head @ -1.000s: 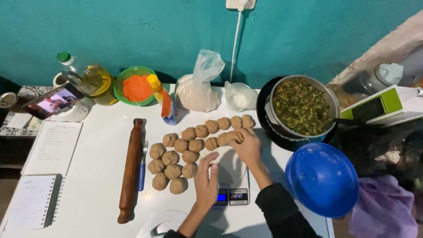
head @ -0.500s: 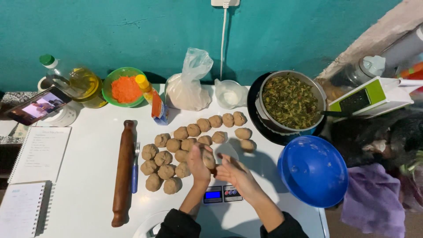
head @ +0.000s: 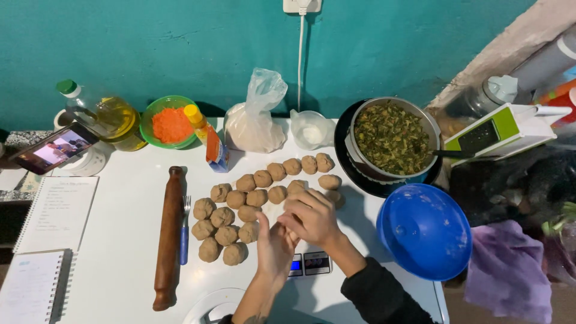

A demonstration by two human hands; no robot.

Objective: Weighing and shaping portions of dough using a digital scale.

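From my feed, left to right: a long wooden rolling pin (head: 168, 237) lies untouched on the white tabletop (head: 120, 210); about twenty round brown dough balls (head: 240, 210) sit already shaped beside it. My left hand (head: 275, 249) and right hand (head: 312, 216) press together, seemingly rolling another; I judge flattening and filling undone.

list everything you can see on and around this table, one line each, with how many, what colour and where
dough balls: about twenty, brown, clustered mid-table
rolling pin: one, dark wood, left of the balls
fork: one, blue handle, beside the pin
oil bottle: one, yellow, back left
green bowl: one, orange powder inside, back
flour bag: one, clear, back centre
pot: one, green filling, back right
blue bowl: one, right edge
scale: one, under the hands
notebooks: two, white, left
left hand, right hand: pressed together above the scale
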